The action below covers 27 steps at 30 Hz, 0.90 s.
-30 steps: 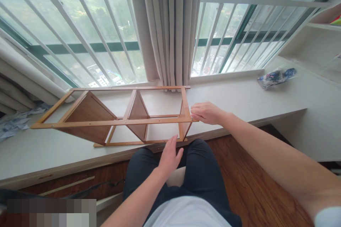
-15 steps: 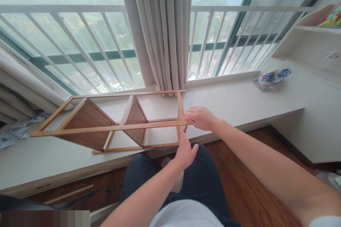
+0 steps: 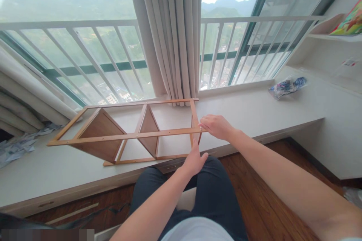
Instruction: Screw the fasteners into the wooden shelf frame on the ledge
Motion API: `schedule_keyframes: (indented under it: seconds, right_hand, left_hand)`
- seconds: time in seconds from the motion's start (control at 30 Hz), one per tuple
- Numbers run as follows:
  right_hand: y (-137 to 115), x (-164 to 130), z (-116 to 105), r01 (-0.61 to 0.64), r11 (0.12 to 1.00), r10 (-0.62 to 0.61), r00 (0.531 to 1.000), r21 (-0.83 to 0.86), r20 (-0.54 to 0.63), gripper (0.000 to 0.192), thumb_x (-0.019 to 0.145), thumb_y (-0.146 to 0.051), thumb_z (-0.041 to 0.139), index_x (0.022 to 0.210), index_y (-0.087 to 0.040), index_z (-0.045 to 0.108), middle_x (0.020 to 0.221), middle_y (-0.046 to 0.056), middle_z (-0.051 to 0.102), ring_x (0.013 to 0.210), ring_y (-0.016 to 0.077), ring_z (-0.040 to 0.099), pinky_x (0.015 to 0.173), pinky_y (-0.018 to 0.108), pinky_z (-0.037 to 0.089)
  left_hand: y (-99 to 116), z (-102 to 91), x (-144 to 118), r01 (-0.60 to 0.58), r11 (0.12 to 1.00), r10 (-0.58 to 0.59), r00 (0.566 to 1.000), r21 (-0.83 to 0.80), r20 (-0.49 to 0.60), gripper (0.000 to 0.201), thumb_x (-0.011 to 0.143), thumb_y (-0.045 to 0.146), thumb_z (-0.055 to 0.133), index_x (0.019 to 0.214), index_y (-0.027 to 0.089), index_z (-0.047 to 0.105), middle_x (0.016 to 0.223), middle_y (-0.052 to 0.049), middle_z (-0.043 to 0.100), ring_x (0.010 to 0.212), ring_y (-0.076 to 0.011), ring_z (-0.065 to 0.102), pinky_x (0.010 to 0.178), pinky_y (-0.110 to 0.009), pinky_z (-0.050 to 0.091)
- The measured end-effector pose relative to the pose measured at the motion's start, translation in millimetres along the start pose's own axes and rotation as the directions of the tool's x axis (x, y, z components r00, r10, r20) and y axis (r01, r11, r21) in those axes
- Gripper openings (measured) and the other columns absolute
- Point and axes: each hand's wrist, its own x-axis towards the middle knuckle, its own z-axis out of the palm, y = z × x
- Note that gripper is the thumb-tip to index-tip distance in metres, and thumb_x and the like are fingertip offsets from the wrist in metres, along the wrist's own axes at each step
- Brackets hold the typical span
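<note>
A wooden shelf frame lies on its side across the white window ledge, with two brown shelf panels standing upright inside it. At its right end, my right hand has its fingers pinched together against the end of the near upper rail. Something small and pale shows at those fingertips, too small to name. Just below, my left hand grips the end piece of the frame, index finger up along the wood and thumb sticking out to the right. The undersides of its fingers are hidden.
A clear plastic bag with blue contents lies on the ledge to the right. Crumpled papers are at the left end. A grey curtain hangs behind the frame, before a white railing. My knees are under the ledge edge.
The camera view has tilted up and shifted, so the shelf frame appears farther right. Both hands stay at the same end of the frame, the right one slightly turned.
</note>
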Motion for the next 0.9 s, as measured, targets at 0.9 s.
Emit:
schedule_keyframes:
  seconds: [0.9]
  right_hand:
    - [-188,160,28,0.258,0.963,-0.266,0.956,0.074,0.125,0.04,0.113,-0.045,0.039,0.101,-0.017,0.065,0.103,0.005,0.07,0.094,0.0136,0.063,0.068,0.027,0.018]
  left_hand:
    - [-103,-148.8,-85,-0.126,0.95,-0.081,0.784,-0.285,-0.616,0.075,0.091,0.034,0.052,0.163,0.024,0.034,0.168,-0.008,0.036,0.154,-0.0187,0.043,0.109,-0.025,0.054]
